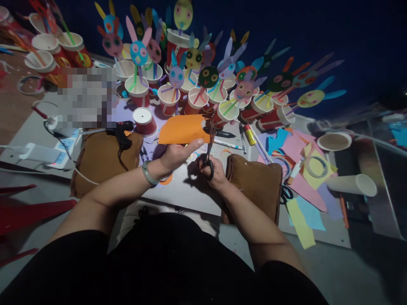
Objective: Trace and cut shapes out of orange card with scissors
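My left hand (pixel 178 155) grips a sheet of orange paper (pixel 181 128) by its near edge, thumb on top. In my right hand (pixel 216 174) is a pair of scissors (pixel 208 159) with black handles, blades pointing away from me. The blades are at the paper's right edge, which is cut in a curve. How far apart the blades are, I cannot make out. A black marker (pixel 225 134) and a white pen (pixel 227 144) lie just beyond the scissors. Left of the paper, a red and white paper cup (pixel 145 122) stands upside down.
Several paper cups with rabbit-faced figures (pixel 139 53) crowd the back. Brown cushions (pixel 254 184) flank my forearms. A black glue gun (pixel 122 134) rests on the left one, near a power strip (pixel 65 148). Coloured paper scraps (pixel 299 146) and a tape roll (pixel 317 164) lie right.
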